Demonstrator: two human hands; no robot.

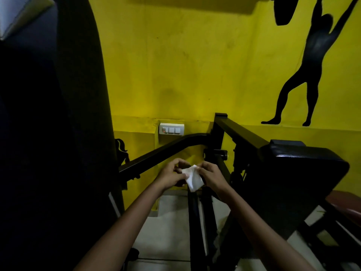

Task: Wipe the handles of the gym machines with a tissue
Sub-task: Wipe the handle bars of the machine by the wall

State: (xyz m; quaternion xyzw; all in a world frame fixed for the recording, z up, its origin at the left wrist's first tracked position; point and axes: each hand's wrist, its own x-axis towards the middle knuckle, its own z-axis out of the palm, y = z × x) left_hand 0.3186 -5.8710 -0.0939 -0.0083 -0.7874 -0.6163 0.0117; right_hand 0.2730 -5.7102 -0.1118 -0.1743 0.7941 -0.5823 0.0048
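Forearms reach forward; left hand (172, 174) and right hand (210, 176) both pinch a white tissue (193, 178) between curled fingers, held in the air just before the black bar (162, 152) of a gym machine. Step judged: readying the tissue, no handle yet touched. Next move calls for bringing it onto a handle and rubbing. No containers are visible. Behind: switch plate (171, 130), yellow wall (175, 65).

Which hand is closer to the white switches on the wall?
Left. The left hand sits just below the switch panel, slightly right of it; the right hand is farther right.
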